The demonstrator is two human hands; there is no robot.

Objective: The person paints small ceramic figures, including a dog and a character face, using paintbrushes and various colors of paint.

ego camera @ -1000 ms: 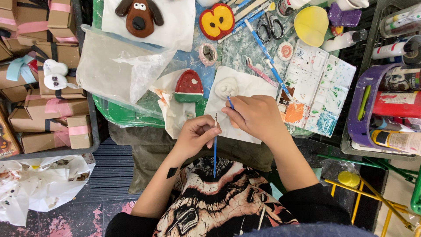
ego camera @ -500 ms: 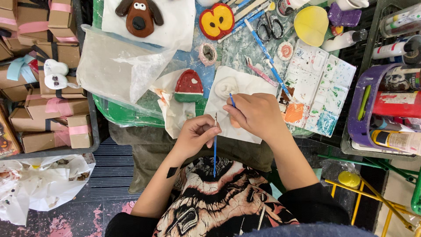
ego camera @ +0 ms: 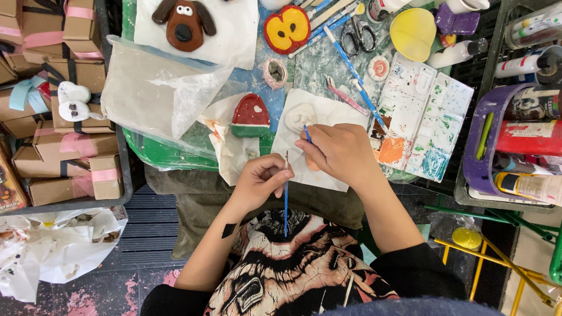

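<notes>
The paint tray (ego camera: 422, 111) is lying just to the right of the right hand (ego camera: 338, 153); its small wells are holding dabs of orange, green and blue paint. Further right, a purple basket (ego camera: 481, 146) is holding bottles and tubes, one of them red. Far to the left of the left hand (ego camera: 262, 181), brown cardboard boxes (ego camera: 70, 146) with pink tape are standing stacked.

The right hand is resting on a white sheet (ego camera: 319, 137) on the bench (ego camera: 170, 157), with the fingers curled down. Its grip is closing narrowly on a thin blue brush (ego camera: 307, 134), and the tip is pointing up toward a small white clay piece (ego camera: 300, 115) just above the hand.

The left hand is lying just left of the right one, at the bench edge. Its thumb and fingers are pinching a second blue brush (ego camera: 285, 196), which is standing almost vertical, with the handle running down over the patterned shirt (ego camera: 281, 263).

Above the left hand, a red and green clay slice (ego camera: 250, 116) is lying on another white sheet. A brown clay dog head (ego camera: 183, 22) is lying further up.
</notes>
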